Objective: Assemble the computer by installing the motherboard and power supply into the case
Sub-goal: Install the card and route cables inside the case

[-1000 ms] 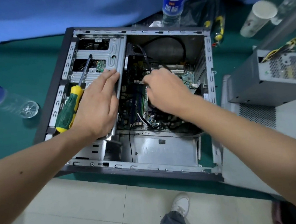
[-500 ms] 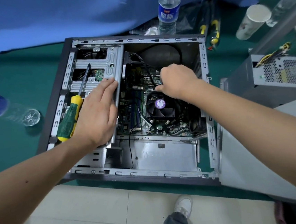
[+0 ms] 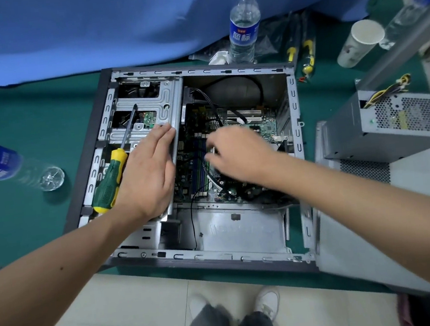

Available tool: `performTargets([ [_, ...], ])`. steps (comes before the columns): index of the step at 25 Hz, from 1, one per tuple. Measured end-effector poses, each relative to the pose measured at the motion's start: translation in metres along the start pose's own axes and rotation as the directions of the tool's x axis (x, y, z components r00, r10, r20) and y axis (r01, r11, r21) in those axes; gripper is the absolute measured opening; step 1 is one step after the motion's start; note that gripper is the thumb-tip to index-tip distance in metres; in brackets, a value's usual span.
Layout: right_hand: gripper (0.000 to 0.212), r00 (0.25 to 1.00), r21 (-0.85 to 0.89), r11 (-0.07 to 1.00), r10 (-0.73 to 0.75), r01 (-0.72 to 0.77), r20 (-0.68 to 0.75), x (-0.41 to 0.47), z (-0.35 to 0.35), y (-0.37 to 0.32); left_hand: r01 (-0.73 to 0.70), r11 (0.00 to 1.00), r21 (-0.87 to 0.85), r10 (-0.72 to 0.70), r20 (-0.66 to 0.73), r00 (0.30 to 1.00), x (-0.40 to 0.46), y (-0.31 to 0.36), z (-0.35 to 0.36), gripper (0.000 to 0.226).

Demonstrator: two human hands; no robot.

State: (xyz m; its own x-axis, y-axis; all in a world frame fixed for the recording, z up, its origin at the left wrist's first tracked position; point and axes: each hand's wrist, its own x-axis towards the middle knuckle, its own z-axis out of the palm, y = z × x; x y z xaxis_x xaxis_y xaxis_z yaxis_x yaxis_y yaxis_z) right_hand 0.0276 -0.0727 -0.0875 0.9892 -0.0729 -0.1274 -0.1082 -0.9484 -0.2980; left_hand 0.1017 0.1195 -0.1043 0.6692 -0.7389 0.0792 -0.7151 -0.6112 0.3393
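Right hand (image 3: 237,158) has shifted from the far side of the motherboard (image 3: 198,161) down and left, now over the CPU fan that showed half a second ago; fingers curled toward a small pale piece by the memory slots, blurred, so grip cannot be told. Left hand (image 3: 148,174) unchanged: flat, fingers straight, pressing the drive cage (image 3: 150,100) edge, the green-and-yellow screwdriver (image 3: 109,181) lying just beside it. Motherboard sits inside the open case (image 3: 297,139) lying on the green table (image 3: 29,214); power supply (image 3: 388,122) stays outside, right of the case, on a grey panel.
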Motion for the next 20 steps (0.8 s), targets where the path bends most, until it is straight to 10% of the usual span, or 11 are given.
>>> performTargets([
  [6, 0.023, 0.977, -0.308, 0.930, -0.164, 0.199, 0.135, 0.010, 0.042, -0.021, 0.015, 1.000, 0.001, -0.015, -0.013, 1.000, -0.001, 0.002, 0.002, 0.058],
  [20, 0.047, 0.960, -0.121, 0.989, -0.044, 0.080, 0.277, 0.035, 0.071, -0.048, 0.022, 1.000, 0.006, -0.022, 0.047, 0.999, -0.002, 0.004, 0.005, 0.056],
])
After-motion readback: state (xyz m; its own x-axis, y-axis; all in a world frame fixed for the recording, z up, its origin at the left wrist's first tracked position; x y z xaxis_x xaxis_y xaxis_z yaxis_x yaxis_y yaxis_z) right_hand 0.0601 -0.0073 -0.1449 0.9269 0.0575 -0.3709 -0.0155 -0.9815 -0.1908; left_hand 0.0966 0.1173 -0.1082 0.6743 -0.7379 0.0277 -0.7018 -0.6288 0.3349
